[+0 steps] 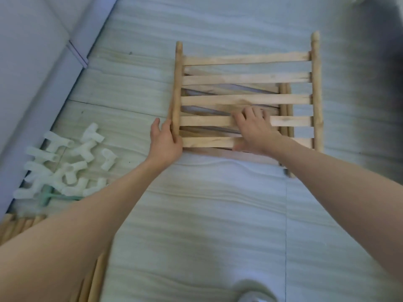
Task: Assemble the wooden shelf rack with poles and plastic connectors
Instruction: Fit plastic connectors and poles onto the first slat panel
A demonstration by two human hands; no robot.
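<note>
The shelf panel (pixel 246 99) is light brown wood. At eight o'clock, the connectors (pixel 63 162) are white. The floor (pixel 196 214) is pale grey with wavy stripes.

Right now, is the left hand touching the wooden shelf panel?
Touching. The head view shows the left hand gripping the left side rail of the top wooden shelf panel, fingers curled round the rail with no gap.
</note>
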